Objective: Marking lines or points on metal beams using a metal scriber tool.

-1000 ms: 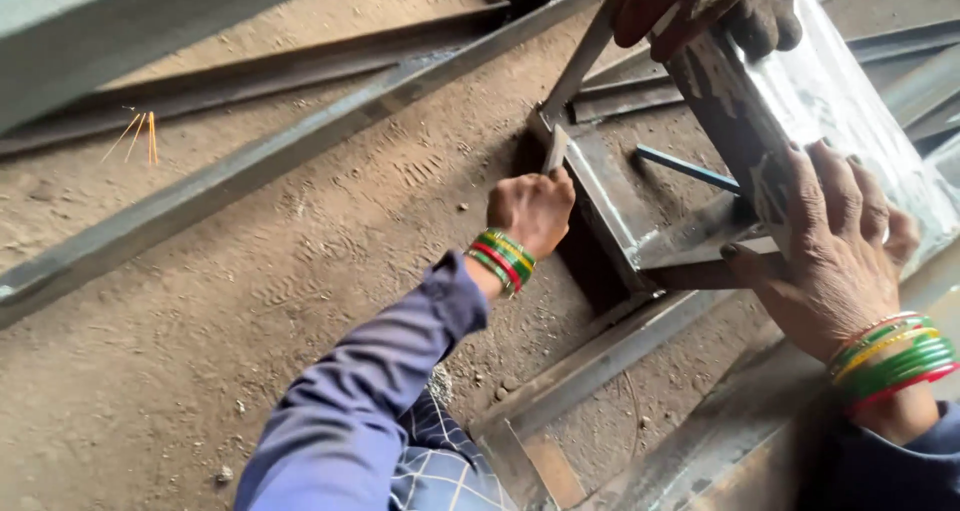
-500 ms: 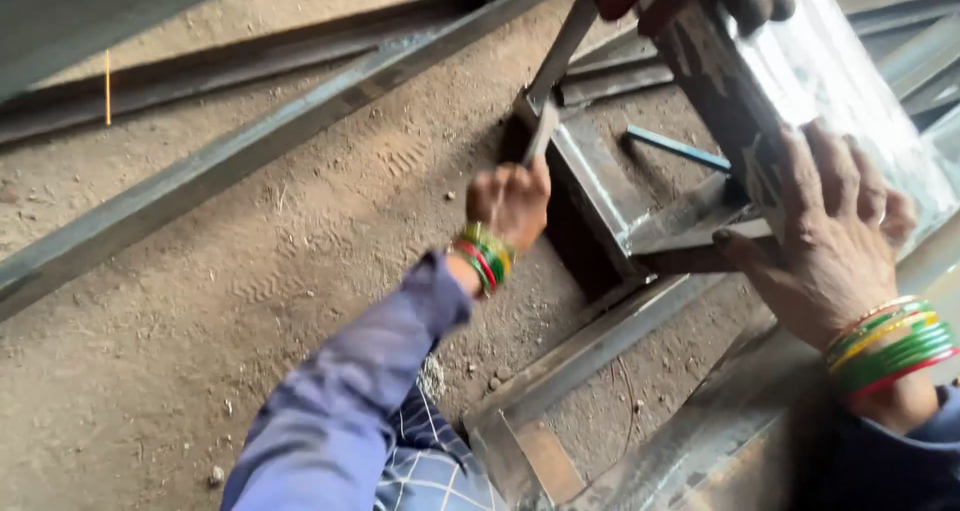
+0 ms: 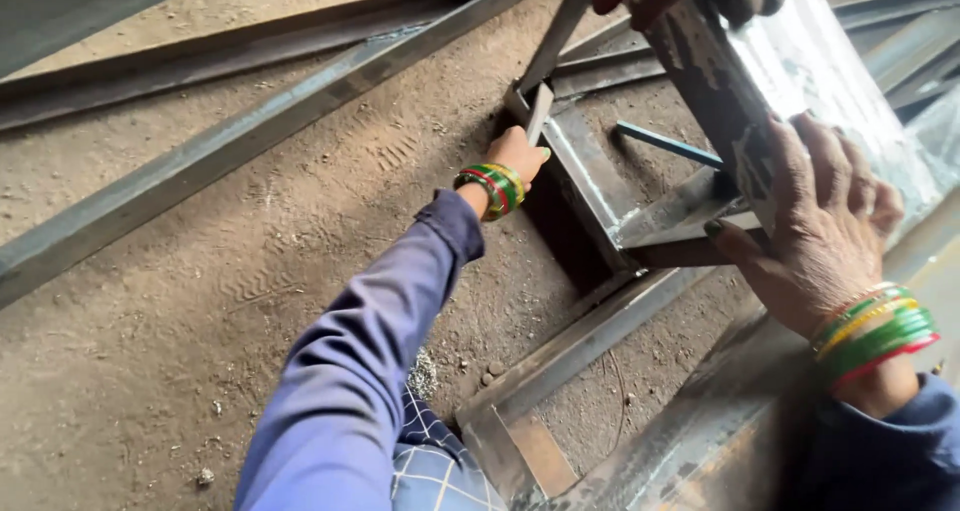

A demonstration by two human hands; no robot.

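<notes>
the left hand (image 3: 518, 154), clamped on a thin steel bar (image 3: 553, 46), is now extended further; the right hand (image 3: 815, 226) is kept spread flat on the steel frame (image 3: 700, 81).

No packages, labels, signs or screens were in view; only bare steel bars and dusty ground showed there.

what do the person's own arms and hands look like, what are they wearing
Both hands are bare, no gloves. The left hand has a stack of green, red and yellow bangles at the wrist, above a long blue-purple sleeve. The right hand wears a like stack of green, yellow and red bangles, with a darker blue sleeve cuff below.
</notes>
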